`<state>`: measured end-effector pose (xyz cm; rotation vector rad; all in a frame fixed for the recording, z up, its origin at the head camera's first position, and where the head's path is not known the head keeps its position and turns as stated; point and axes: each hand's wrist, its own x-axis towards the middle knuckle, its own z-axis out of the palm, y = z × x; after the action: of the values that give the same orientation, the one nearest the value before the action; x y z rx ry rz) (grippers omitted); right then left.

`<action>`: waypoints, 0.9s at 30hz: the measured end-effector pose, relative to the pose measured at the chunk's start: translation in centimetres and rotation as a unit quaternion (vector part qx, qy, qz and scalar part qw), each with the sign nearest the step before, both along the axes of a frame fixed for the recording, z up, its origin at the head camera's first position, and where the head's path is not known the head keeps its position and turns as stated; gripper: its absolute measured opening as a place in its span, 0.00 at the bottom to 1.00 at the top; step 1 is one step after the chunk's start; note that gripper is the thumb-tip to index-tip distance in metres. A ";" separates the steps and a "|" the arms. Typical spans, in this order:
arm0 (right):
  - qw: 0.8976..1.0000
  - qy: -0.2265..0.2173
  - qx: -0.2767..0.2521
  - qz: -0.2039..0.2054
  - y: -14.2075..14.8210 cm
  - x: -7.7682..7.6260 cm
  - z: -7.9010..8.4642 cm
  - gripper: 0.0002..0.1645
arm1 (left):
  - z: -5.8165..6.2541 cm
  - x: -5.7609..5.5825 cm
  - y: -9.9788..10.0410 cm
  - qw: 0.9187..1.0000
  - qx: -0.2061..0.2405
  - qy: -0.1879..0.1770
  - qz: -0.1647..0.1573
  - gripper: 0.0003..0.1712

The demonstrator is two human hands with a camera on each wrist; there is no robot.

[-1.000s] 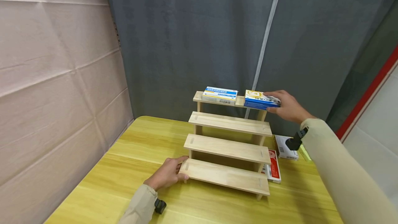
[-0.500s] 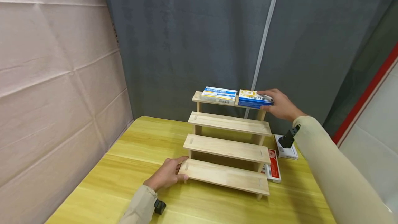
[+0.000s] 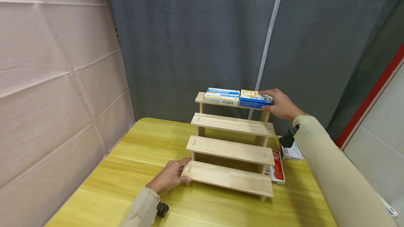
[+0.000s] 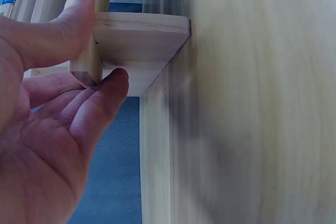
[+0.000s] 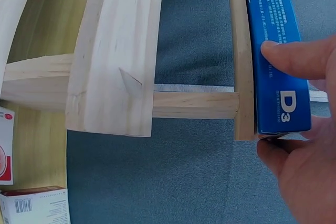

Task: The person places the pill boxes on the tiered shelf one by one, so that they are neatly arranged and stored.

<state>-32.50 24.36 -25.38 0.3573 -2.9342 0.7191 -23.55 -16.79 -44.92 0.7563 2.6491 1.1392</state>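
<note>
A stepped wooden rack [image 3: 230, 150] stands on the table, four-tiered in look and pale. My left hand [image 3: 170, 176] grips the left end of its lowest shelf [image 3: 227, 177], thumb on one face and fingers on the other, as the left wrist view shows. On the top shelf lies a blue and white medicine box marked D3 [image 5: 281, 51], its right end held by my right hand [image 3: 281, 105], with the thumb on the blue side. Directly to its left, a white and blue medicine box [image 3: 222, 96] rests on the same shelf.
A red and white box [image 3: 277, 168] lies on the yellow wooden table [image 3: 132, 171] at the rack's right side. Behind it is a white box [image 3: 292, 151], partly hidden by the right wrist's camera. A grey curtain [image 3: 189, 45] hangs behind the rack.
My right hand has slid the D3 medicine box leftward along the top shelf, up to the other box. My left hand has stayed on the lowest shelf.
</note>
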 end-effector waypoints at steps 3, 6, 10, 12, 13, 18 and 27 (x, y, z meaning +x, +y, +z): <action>1.000 -0.002 0.004 0.000 0.0 -0.1 0.0 0.37 | -0.1 -0.1 0.0 1.000 -0.001 0.000 -0.001 0.44; 1.000 -0.001 0.007 0.001 0.0 -0.2 0.0 0.37 | -0.1 -0.1 0.0 1.000 0.000 -0.002 -0.002 0.44; 1.000 0.001 0.009 0.000 0.0 -0.3 0.0 0.37 | -0.1 -0.1 -0.1 1.000 0.002 -0.010 -0.002 0.43; 1.000 0.003 0.009 0.001 -0.1 -0.2 0.0 0.37 | -0.1 -0.1 -0.1 1.000 0.002 -0.013 -0.001 0.42; 1.000 0.003 0.009 0.002 -0.1 -0.2 0.0 0.38 | 0.0 -0.1 -0.1 1.000 0.003 -0.013 -0.001 0.42; 1.000 0.012 0.011 0.007 0.1 -0.1 -0.1 0.41 | -0.1 -0.1 -0.1 1.000 0.010 -0.019 -0.003 0.43; 0.999 0.035 0.017 0.011 1.0 0.8 -0.3 0.45 | 0.1 -0.2 -0.1 1.000 0.007 -0.005 -0.002 0.42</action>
<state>-31.68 25.40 -25.67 0.4108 -2.8830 0.6467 -23.70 -16.89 -44.86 0.7560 2.6341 1.1592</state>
